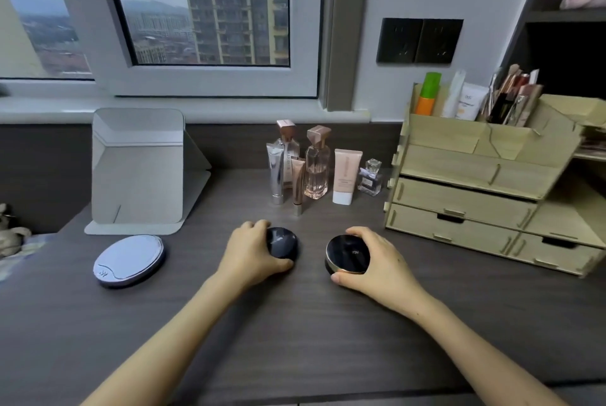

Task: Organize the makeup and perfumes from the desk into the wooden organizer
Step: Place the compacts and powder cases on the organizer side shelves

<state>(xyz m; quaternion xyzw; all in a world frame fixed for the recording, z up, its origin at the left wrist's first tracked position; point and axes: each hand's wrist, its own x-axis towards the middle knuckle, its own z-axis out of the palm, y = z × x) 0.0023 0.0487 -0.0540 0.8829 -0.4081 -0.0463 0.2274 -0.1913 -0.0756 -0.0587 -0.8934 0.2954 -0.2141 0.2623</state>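
My left hand point(251, 251) grips a dark round compact point(283, 241) that rests on the desk. My right hand point(377, 259) holds a black gold-rimmed compact point(346, 253) beside it, also on the desk. A silver-blue compact point(129, 259) lies to the left. Behind the hands stand a silver tube point(276, 173), a small bronze tube point(297, 189), two pink perfume bottles point(317, 163), a pink tube point(346, 176) and a tiny clear perfume bottle point(371, 177). The wooden organizer point(475, 196) stands at the right, drawers shut.
The organizer's top slots hold an orange-green bottle point(428, 94), a white tube point(470, 102) and brushes point(511, 94). A folding grey mirror stand point(137, 169) sits at the back left. The window sill runs behind; dark shelves rise at the right.
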